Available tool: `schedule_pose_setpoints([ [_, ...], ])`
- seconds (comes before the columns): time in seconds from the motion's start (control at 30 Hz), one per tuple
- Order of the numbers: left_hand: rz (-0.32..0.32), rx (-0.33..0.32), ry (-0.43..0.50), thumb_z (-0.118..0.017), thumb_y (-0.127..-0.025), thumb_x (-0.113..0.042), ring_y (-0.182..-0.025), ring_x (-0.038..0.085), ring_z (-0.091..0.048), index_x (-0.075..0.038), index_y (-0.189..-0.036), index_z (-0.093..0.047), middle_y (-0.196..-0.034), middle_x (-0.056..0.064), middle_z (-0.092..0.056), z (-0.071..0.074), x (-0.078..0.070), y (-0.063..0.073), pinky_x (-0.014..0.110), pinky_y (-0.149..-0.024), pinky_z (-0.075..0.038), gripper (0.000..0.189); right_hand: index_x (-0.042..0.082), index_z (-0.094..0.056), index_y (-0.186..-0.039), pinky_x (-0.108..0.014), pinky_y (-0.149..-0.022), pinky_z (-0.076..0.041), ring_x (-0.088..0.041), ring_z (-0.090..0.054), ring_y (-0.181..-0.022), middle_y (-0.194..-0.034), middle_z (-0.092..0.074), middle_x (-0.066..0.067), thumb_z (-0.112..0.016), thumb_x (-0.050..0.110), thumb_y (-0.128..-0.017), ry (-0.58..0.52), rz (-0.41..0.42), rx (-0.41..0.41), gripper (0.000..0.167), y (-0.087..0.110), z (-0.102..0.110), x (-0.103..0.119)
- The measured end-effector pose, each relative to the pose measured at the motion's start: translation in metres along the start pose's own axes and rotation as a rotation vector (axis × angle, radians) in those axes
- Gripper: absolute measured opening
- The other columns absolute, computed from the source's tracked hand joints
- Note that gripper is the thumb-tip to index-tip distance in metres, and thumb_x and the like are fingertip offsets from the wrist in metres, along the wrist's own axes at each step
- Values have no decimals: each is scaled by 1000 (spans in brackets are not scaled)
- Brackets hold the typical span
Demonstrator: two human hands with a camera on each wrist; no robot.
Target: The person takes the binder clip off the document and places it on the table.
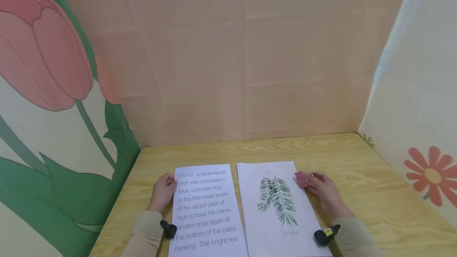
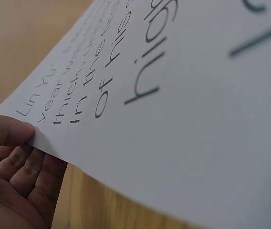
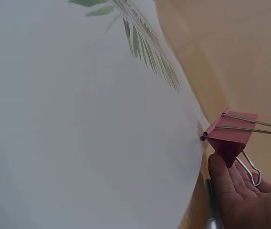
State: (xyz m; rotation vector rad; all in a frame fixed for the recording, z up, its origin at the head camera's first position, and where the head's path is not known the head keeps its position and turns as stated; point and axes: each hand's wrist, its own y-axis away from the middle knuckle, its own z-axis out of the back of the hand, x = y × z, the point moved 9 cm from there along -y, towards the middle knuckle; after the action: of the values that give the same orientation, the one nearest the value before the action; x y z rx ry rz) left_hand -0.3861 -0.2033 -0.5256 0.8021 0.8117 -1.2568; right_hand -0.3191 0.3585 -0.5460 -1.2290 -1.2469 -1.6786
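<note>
A white sheet of large printed text (image 1: 205, 209) lies on the left of the table. My left hand (image 1: 164, 189) pinches its left edge near the top; in the left wrist view the thumb (image 2: 11, 131) is on top and the fingers are underneath. Beside it lies a small stack of white sheets (image 1: 251, 205), the top one showing green palm leaves. At its right edge my right hand (image 1: 325, 193) holds a pink binder clip (image 3: 233, 128) by its wire handles. The clip's mouth meets the paper edge; I cannot tell how far it grips the sheets.
Both papers rest on a wood-grain table (image 1: 375, 193), with a narrow gap between them. A pinkish-beige covering (image 1: 221, 58) rises behind it. Flower-painted walls stand left and right. A dark strip with a silvery end (image 3: 212, 205), unclear in kind, shows beneath the right hand.
</note>
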Motion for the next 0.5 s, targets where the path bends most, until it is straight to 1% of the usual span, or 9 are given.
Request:
schedule_pose_setpoints([
  [0.1, 5, 1, 5, -53, -105, -9, -93, 25, -65, -3, -112, -61, -107, 14, -69, 0, 0, 0, 38, -81, -53, 12, -13, -9, -157, -18, -85, -53, 2, -60, -91, -157, -28, -34, -58, 34, -106, -38, 21, 12, 85, -1, 2, 0],
  [0.17, 7, 0, 7, -53, -105, -9, -93, 25, -65, -3, -112, -60, -107, 14, -69, 0, -1, 0, 38, -81, -53, 12, -14, -7, -157, -18, -86, -53, 6, -58, -87, -157, -27, -35, -57, 34, -106, -47, 29, 11, 86, -2, 5, 0],
  [0.23, 10, 0, 9, -53, -105, -9, -94, 25, -65, -3, -112, -60, -108, 14, -69, 1, -1, 1, 39, -82, -53, 12, -15, -6, -157, -19, -86, -54, 6, -58, -86, -157, -26, -36, -57, 33, -107, -53, 35, 8, 86, -2, 7, 0],
  [0.33, 12, -2, 6, -52, -105, -8, -95, 26, -65, -2, -112, -60, -109, 15, -69, 1, -1, 2, 41, -83, -53, 12, -15, -8, -156, -20, -85, -54, 5, -59, -85, -150, -36, -33, -59, 32, -106, -70, 36, -5, 85, -2, 10, -1],
  [0.43, 22, -4, 1, -53, -105, -9, -95, 26, -65, -3, -113, -60, -110, 15, -69, 1, -1, 2, 40, -83, -53, 13, -16, -8, -155, -21, -85, -55, 3, -61, -85, -137, -47, -24, -59, 27, -106, -96, 43, -1, 83, -2, 12, -2],
  [0.5, 30, -6, -1, -53, -105, -9, -95, 26, -65, -3, -113, -60, -109, 15, -69, 0, 0, 2, 39, -82, -53, 12, -16, -10, -155, -21, -84, -55, 3, -62, -85, -130, -50, -18, -60, 26, -106, -104, 42, 0, 82, -1, 13, -2],
])
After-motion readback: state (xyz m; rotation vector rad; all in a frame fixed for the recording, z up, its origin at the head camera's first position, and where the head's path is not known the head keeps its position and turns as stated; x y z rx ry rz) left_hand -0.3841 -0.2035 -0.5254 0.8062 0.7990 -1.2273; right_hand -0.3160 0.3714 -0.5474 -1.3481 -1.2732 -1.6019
